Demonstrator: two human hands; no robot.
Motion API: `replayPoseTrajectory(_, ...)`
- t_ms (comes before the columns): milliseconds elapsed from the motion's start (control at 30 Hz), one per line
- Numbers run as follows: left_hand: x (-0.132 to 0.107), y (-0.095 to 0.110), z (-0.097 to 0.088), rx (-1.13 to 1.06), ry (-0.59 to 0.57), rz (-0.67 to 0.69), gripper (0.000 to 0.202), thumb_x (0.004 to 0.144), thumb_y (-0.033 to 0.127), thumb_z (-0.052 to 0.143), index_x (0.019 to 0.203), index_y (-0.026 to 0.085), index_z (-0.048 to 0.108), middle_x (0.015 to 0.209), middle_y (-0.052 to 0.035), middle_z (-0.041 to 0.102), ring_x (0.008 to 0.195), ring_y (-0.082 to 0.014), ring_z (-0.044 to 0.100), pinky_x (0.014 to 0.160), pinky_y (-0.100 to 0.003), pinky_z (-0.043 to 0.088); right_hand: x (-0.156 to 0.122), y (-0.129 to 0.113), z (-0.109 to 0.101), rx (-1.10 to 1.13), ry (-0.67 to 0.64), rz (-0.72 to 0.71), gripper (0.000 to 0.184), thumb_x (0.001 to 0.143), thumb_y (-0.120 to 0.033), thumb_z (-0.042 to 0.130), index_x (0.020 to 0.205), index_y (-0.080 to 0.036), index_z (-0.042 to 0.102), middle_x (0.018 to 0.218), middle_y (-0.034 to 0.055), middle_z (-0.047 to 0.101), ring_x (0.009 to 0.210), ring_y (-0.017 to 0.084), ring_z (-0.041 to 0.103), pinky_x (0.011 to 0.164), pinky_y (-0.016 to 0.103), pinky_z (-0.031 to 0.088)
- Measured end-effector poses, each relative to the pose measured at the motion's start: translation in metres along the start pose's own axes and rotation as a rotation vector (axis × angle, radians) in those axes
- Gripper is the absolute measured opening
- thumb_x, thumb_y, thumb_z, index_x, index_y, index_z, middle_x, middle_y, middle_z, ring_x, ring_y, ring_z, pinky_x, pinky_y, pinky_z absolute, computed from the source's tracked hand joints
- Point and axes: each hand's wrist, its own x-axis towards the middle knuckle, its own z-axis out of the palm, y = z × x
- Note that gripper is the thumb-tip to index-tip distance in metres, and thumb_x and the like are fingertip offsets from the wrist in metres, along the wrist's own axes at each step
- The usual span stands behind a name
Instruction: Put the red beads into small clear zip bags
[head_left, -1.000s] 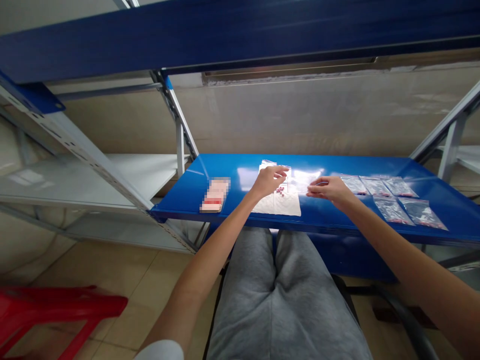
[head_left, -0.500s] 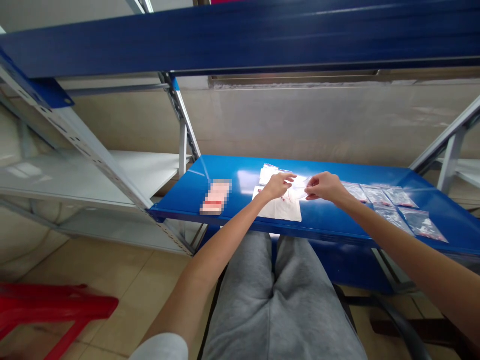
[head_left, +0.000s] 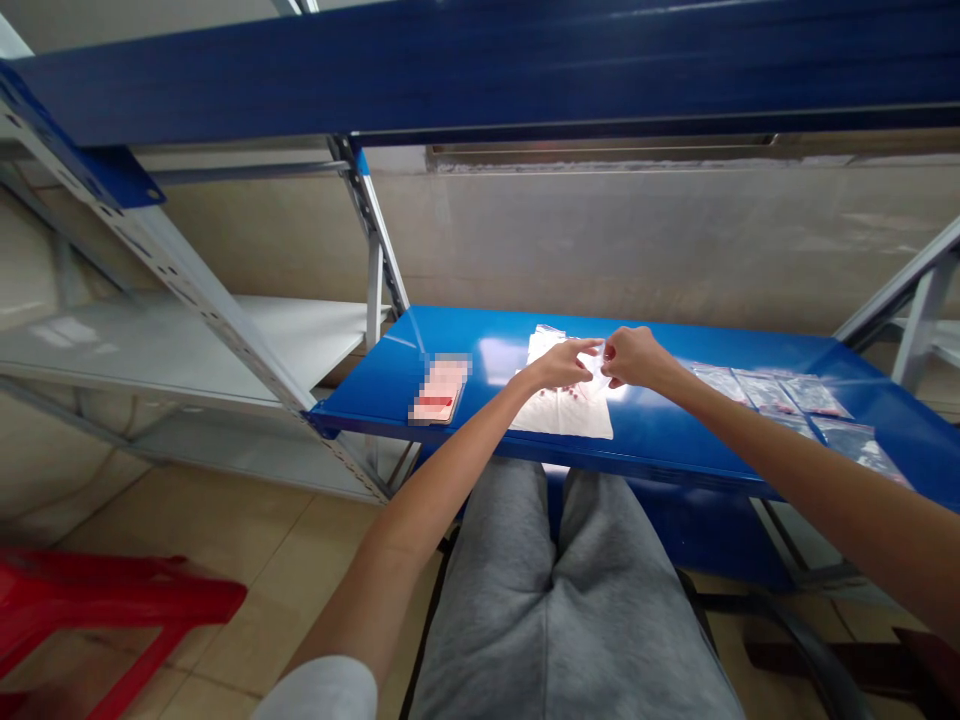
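My left hand [head_left: 561,365] and my right hand [head_left: 634,358] meet above the blue steel shelf [head_left: 675,360], their fingertips pinching the top of a small clear plastic bag [head_left: 598,362] from either side. Below them lies a white sheet [head_left: 564,418] with small red beads [head_left: 571,394] scattered on it. Several clear bags holding red bits [head_left: 765,392] lie to the right of my right hand, partly hidden by my forearm. A pixelated flat packet [head_left: 441,392] lies to the left of my left hand. A white stack of sheets or bags [head_left: 547,345] sits at the sheet's far end.
A blue beam [head_left: 480,70] crosses overhead, and grey-white metal uprights [head_left: 180,260] frame the shelf. A white lower shelf [head_left: 172,340] extends to the left. My grey-clad knees [head_left: 562,600] sit below the shelf edge, and a red plastic stool [head_left: 112,595] stands on the tiled floor.
My right hand has moved left to join my left hand, and both now pinch the small bag together. The view has tilted slightly.
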Motion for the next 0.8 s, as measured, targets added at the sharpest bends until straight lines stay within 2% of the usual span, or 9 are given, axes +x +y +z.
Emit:
replayPoseTrajectory(100,-0.001,-0.003,-0.003,0.028,0.015,-0.014,0.084,0.078,0.012,0.063,0.157,0.025,0.039,0.152,-0.0145,0.051,0.093,-0.0217,0.070,0.052,-0.021,0.052,-0.001,-0.012,-0.004,-0.063,-0.024,-0.017,0.001,0.078,-0.009,0.074,0.077,-0.010,0.075,0.063,0.0101,0.075,0.071,0.023,0.076,0.055,0.021,0.051)
replayPoseTrajectory(233,-0.002,-0.008,-0.004,-0.020,0.018,-0.009,0.083,0.076,0.017,0.069,0.155,0.023,0.042,0.130,-0.0142,0.066,0.081,-0.0214,0.071,0.053,-0.023,0.052,0.000,-0.021,-0.005,-0.099,-0.014,-0.035,0.005,0.075,-0.009,0.077,0.079,-0.012,0.078,0.065,0.0133,0.076,0.072,0.028,0.076,0.059,0.027,0.054)
replayPoseTrajectory(333,-0.003,-0.010,-0.003,-0.076,0.015,0.031,0.083,0.074,0.020,0.074,0.152,0.023,0.046,0.122,-0.0134,0.069,0.077,-0.0200,0.071,0.053,-0.023,0.051,0.005,-0.023,-0.004,-0.121,-0.023,-0.046,0.005,0.072,-0.009,0.077,0.075,-0.013,0.078,0.068,0.0145,0.076,0.072,0.029,0.075,0.058,0.028,0.053)
replayPoseTrajectory(533,-0.003,-0.014,0.002,-0.082,0.089,0.092,0.082,0.071,0.028,0.084,0.146,0.023,0.051,0.136,-0.0147,0.061,0.075,-0.0165,0.069,0.052,-0.024,0.051,0.015,-0.025,-0.003,-0.239,-0.001,-0.078,0.006,0.063,-0.012,0.081,0.068,-0.015,0.077,0.071,0.0123,0.076,0.069,0.027,0.073,0.054,0.027,0.051)
replayPoseTrajectory(633,0.001,-0.022,0.005,-0.099,0.106,0.089,0.087,0.068,0.025,0.086,0.147,0.023,0.049,0.138,-0.0165,0.058,0.076,-0.0166,0.069,0.054,-0.026,0.054,0.015,-0.027,-0.005,-0.165,-0.051,-0.050,0.005,0.068,-0.013,0.079,0.064,-0.014,0.075,0.064,0.0099,0.075,0.066,0.024,0.073,0.055,0.026,0.052)
replayPoseTrajectory(800,0.007,-0.035,0.012,-0.123,0.136,0.120,0.085,0.066,0.022,0.086,0.144,0.019,0.051,0.134,-0.0165,0.060,0.075,-0.0143,0.067,0.057,-0.026,0.056,0.009,-0.029,-0.008,-0.031,-0.084,-0.031,0.019,0.074,-0.017,0.080,0.059,-0.015,0.069,0.058,0.0069,0.072,0.059,0.021,0.073,0.055,0.025,0.053)
